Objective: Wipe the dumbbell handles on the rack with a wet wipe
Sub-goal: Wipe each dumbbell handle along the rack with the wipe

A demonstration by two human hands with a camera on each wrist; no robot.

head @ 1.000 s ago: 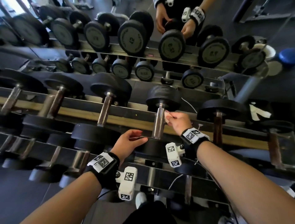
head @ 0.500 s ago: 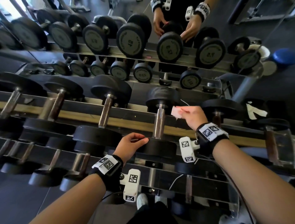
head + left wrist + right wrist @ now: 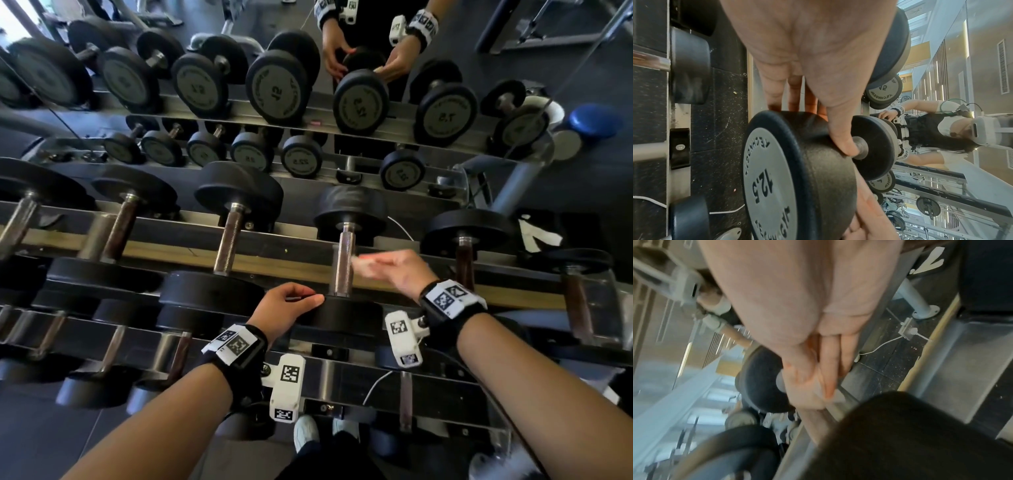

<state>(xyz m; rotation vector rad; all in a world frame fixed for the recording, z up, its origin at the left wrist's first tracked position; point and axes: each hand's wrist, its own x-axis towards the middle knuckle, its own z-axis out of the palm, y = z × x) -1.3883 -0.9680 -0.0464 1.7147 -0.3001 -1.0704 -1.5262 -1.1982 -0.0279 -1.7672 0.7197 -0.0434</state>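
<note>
Gripping the round, matte black end (image 3: 346,317) of a dumbbell with the left hand (image 3: 286,308), thumb curling over its rim; pinching a crumpled white wipe (image 3: 359,263) in the blurred right hand (image 3: 399,270), just beside the knurled steel handle (image 3: 344,263).

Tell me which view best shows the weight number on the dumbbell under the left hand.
The left wrist view: the grey end plate of the black round-headed dumbbell faces the camera, reading 12.5, with the left hand gripping its rim. The head view shows that dumbbell only edge-on, number hidden. The right wrist view is blurred; no number is legible.
</note>
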